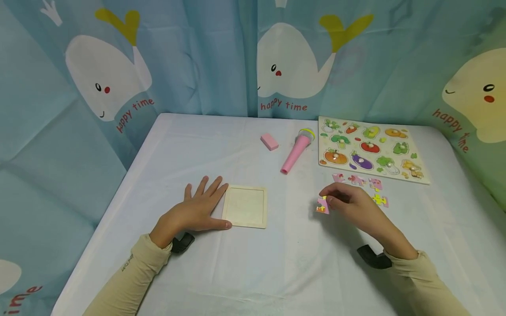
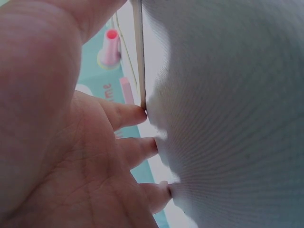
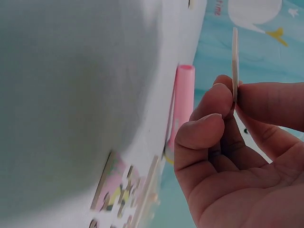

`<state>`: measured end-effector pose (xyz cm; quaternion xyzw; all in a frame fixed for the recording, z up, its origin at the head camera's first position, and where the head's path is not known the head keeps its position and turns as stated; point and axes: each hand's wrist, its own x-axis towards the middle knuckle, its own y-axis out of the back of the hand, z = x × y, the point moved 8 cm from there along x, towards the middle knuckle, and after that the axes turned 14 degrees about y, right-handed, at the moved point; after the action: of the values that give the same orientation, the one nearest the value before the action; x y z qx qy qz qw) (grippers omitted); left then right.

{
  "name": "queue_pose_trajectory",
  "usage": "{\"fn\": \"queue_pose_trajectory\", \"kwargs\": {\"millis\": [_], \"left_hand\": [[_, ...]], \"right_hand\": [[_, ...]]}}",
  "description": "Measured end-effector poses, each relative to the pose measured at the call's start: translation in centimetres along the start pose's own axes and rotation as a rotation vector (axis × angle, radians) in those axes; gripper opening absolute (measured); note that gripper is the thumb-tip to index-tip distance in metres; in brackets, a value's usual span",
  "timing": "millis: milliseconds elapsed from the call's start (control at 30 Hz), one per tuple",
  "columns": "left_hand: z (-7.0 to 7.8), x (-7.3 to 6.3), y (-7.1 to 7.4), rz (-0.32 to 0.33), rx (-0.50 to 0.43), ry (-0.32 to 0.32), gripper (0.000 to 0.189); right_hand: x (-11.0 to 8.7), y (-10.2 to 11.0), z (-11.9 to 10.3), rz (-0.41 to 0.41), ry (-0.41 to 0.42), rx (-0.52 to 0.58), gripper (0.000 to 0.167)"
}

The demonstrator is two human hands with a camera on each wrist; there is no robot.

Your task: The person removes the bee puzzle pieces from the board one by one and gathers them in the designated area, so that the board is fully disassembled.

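Note:
A square wooden puzzle tray (image 1: 245,207) lies bare on the white table. Against its left side rests my left hand (image 1: 201,210), fingers spread and straight, thumb at the lower left corner; the left wrist view shows a fingertip meeting the tray's edge (image 2: 140,57). To the right, my right hand (image 1: 356,208) pinches a pink and yellow puzzle piece (image 1: 322,205) between thumb and fingers, held above the table. In the right wrist view the piece (image 3: 235,64) appears edge-on. More pink puzzle pieces (image 1: 357,180) lie beyond the right hand, one yellow piece (image 1: 380,200) partly behind it.
A vegetable peg board (image 1: 369,147) lies at the back right. Left of it are a pink toy microphone (image 1: 296,152) and a pink block (image 1: 269,141). A blue whale-print curtain (image 1: 221,57) hangs behind and beside the table.

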<state>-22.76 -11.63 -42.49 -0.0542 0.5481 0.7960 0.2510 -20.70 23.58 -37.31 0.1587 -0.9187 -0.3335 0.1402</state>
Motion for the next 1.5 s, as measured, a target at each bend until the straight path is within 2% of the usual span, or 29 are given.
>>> {"fn": "queue_pose_trajectory", "kwargs": {"millis": [367,633,833,1000,1233,1500], "left_hand": [[-0.1,0.1,0.0,-0.009,-0.003,-0.002,0.109],[0.0,0.1,0.2,-0.010,0.006,0.003,0.109],[0.1,0.1,0.4,-0.003,0.010,0.003,0.108],[0.2,0.1,0.5,-0.001,0.011,0.003,0.108],[0.2,0.0,0.2,-0.008,-0.001,0.005,0.108],[0.2,-0.1,0.2,-0.003,0.001,0.004,0.108]], "right_hand": [[-1.6,1.8,1.6,0.015,-0.069,0.009,0.022],[-2.7,3.7,3.0,0.052,-0.100,-0.072,0.024],[-3.7,5.1,3.7,0.080,-0.109,-0.090,0.022],[-4.7,6.0,4.8,0.071,-0.152,-0.128,0.023],[-6.2,7.7,6.3,0.053,-0.148,-0.187,0.020],[-7.6,8.9,8.4,0.058,-0.233,-0.204,0.023]]}}
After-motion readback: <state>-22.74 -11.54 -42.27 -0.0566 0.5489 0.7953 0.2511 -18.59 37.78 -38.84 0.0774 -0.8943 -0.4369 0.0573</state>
